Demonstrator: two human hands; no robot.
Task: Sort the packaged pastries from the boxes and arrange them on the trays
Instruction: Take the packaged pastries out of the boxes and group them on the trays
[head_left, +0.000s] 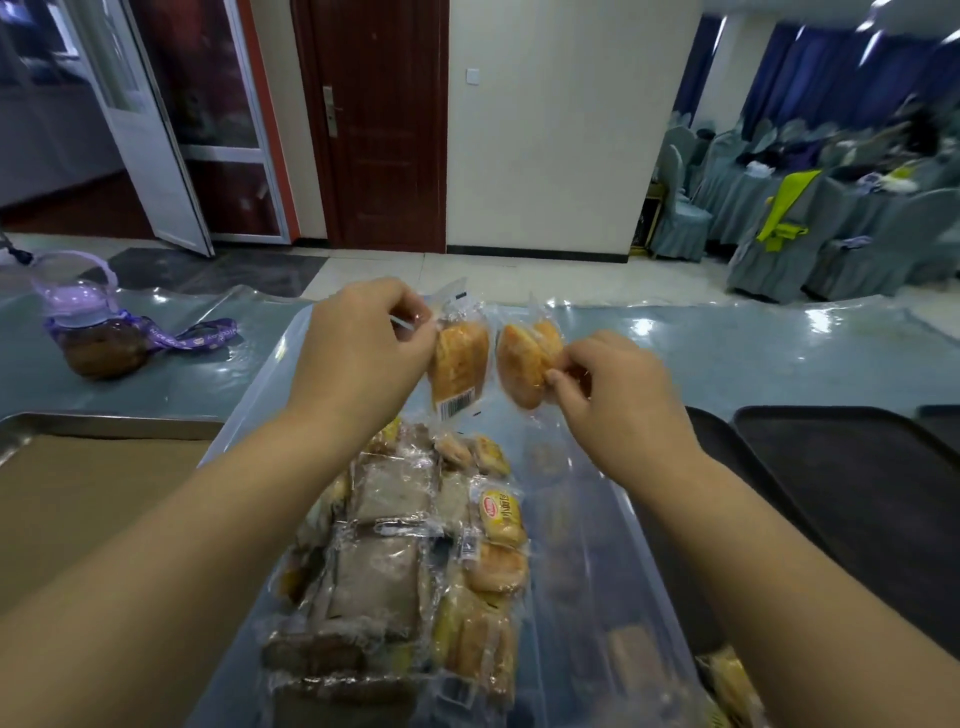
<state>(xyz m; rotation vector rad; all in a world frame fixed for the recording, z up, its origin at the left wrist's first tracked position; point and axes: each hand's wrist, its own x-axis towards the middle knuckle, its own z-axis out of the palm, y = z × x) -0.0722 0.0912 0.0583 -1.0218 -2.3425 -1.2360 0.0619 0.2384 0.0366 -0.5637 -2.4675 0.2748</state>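
My left hand (358, 343) pinches the top edge of a clear-wrapped golden pastry (460, 364) that hangs with its barcode label at the bottom. My right hand (618, 389) pinches a second wrapped golden pastry (524, 364) by its right side. Both packets are held up side by side above the far end of a clear plastic box (587, 545). Inside the box lie several wrapped pastries (400, 551), grey-brown squares and yellow buns. A metal tray (104, 423) lined with brown paper sits at the left. Two dark trays (857, 499) lie at the right.
A purple-lidded water bottle (96, 332) with a strap lies on the table at the far left. The table has a shiny blue-grey cover (753, 353). Beyond it are a dark red door (379, 124) and covered chairs (779, 244) at the right.
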